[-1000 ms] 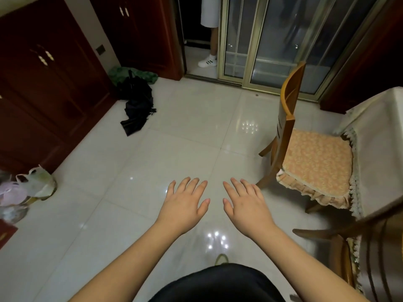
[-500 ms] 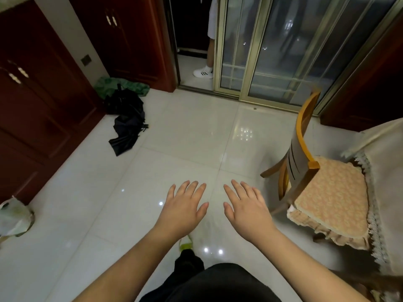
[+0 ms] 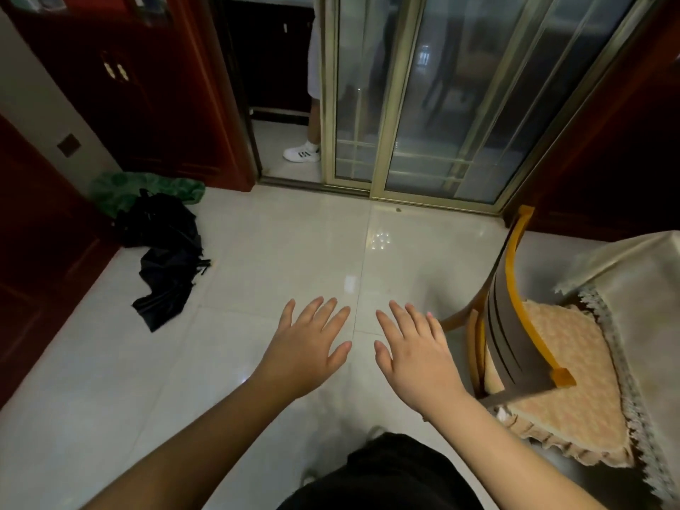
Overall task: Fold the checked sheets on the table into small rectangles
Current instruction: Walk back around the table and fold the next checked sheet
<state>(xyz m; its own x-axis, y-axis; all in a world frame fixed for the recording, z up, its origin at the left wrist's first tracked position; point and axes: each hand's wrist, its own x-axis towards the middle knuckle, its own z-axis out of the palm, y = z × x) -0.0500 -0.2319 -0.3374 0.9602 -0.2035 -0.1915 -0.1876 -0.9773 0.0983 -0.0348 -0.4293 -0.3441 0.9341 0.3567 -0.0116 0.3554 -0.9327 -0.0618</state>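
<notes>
My left hand (image 3: 307,342) and my right hand (image 3: 415,353) are held out flat in front of me, palms down, fingers spread, over the white tiled floor. Both hold nothing. At the right edge stands a table (image 3: 636,288) under a cream cloth with a lace hem. No checked sheet shows in this view.
A wooden chair (image 3: 515,311) with an orange cushion (image 3: 566,380) stands at the right, tucked against the table. A black umbrella (image 3: 165,266) and a green cloth (image 3: 147,187) lie on the floor at the left by dark red cabinets. Glass sliding doors stand ahead; a person's leg and white shoe (image 3: 301,153) show in the doorway.
The view has swung upward and moved forward toward the doors. The chair and table have slid to the right edge. Both hands keep the same spread pose.
</notes>
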